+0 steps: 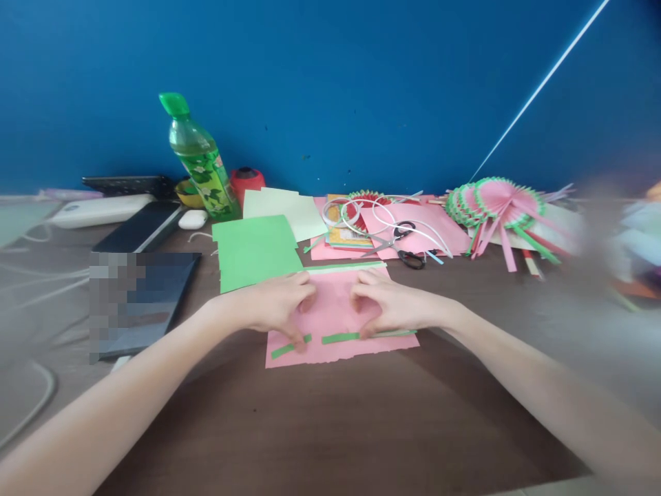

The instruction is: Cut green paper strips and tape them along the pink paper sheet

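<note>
A pink paper sheet point(335, 303) lies on the table under both hands. My left hand point(279, 300) rests on its left side, fingers bent near the far edge and thumb spread apart, touching a short green paper strip point(281, 350). Opposite it, my right hand point(390, 303) makes a similar curve, its thumb on a second green strip point(341, 338) near the sheet's near edge. That strip shows a pale part to the right of the thumb. Along the far edge, by the fingertips of both hands, runs a long green-and-white strip point(351, 267).
Green paper sheets point(258, 248) lie left of the pink one. Behind are scissors point(397, 241), a coiled white cable point(343, 212) and pink papers. A folded-paper decoration point(503, 207) is right; a green bottle point(204, 165) and dark devices point(137, 227) stand left, before a blue wall.
</note>
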Motion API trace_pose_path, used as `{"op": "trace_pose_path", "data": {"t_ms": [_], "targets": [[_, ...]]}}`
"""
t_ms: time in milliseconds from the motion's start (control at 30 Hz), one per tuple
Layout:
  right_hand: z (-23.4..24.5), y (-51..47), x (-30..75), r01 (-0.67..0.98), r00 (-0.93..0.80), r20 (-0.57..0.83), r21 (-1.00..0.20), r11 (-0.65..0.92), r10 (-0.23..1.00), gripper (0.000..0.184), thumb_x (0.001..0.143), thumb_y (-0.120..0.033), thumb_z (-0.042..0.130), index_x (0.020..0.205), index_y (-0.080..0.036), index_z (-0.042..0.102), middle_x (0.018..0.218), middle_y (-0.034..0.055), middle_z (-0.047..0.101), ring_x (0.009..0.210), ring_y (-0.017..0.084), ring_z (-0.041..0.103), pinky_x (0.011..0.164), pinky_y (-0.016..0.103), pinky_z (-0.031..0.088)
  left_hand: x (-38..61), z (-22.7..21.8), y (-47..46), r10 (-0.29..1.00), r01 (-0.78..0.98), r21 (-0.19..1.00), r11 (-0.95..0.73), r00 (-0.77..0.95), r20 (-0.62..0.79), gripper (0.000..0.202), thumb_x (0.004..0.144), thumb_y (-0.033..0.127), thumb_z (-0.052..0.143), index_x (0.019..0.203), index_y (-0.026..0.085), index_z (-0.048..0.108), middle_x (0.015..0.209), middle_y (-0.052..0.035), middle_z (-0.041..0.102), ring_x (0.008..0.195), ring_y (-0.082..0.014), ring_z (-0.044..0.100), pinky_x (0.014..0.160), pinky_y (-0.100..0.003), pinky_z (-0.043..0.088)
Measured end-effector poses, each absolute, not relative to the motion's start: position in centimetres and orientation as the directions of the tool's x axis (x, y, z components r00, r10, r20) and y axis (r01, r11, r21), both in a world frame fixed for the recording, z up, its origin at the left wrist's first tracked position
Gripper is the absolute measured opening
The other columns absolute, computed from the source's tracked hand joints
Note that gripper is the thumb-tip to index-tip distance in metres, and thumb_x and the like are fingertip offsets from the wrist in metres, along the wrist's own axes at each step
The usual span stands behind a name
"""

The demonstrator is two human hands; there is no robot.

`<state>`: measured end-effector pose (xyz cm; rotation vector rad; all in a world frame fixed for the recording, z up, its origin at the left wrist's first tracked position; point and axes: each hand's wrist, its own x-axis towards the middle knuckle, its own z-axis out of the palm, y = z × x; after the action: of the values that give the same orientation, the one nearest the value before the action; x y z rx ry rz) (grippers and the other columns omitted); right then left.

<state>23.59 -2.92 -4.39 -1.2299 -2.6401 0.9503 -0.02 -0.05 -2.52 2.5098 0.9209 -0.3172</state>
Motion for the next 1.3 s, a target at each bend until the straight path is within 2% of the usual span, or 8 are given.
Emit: {"op": "trace_pose_path", "data": {"t_ms": [267, 767, 1300], "targets": [[-4.6, -2.9, 23.5, 0.676, -0.677, -0.196, -0.549, 0.492, 0.71, 0.031, 0.069, -0.046, 0.061, 0.083, -0.021, 0.048, 0.095, 0.0035, 0.042, 0.095, 0.022, 0.041, 0.077, 0.033, 0.038, 0.7, -2.7, -0.5, 0.57, 0.653, 0.263, -0.71, 0.753, -0.33, 0.042, 0.059, 0.049, 0.063, 0.065, 0.019, 0.036, 0.077, 0.0001, 0.042, 0.064, -0.013, 0.036, 0.051, -0.025, 0.025], [-4.0, -3.0, 23.8, 0.692, -0.683, -0.227, -0.504, 0.517, 0.694, 0.036, 0.067, -0.049, 0.062, 0.085, -0.021, 0.047, 0.098, 0.0043, 0.042, 0.096, 0.024, 0.041, 0.076, 0.035, 0.038, 1.6, -3.0, -1.2, 0.534, 0.601, 0.324, -0.731, 0.799, -0.278, 0.041, 0.061, 0.052, 0.062, 0.069, 0.018, 0.04, 0.083, -0.0014, 0.044, 0.067, -0.0145, 0.04, 0.053, -0.026, 0.029], [-4.5, -2.8, 23.9, 0.656, -0.709, -0.176, -0.521, 0.546, 0.683, 0.035, 0.069, -0.049, 0.062, 0.082, -0.02, 0.048, 0.094, 0.0036, 0.042, 0.093, 0.022, 0.04, 0.075, 0.032, 0.037, 1.4, -3.0, -1.0, 0.559, 0.618, 0.31, -0.723, 0.786, -0.265, 0.044, 0.058, 0.053, 0.064, 0.066, 0.019, 0.037, 0.081, -0.0009, 0.044, 0.066, -0.0139, 0.038, 0.051, -0.025, 0.027]]}}
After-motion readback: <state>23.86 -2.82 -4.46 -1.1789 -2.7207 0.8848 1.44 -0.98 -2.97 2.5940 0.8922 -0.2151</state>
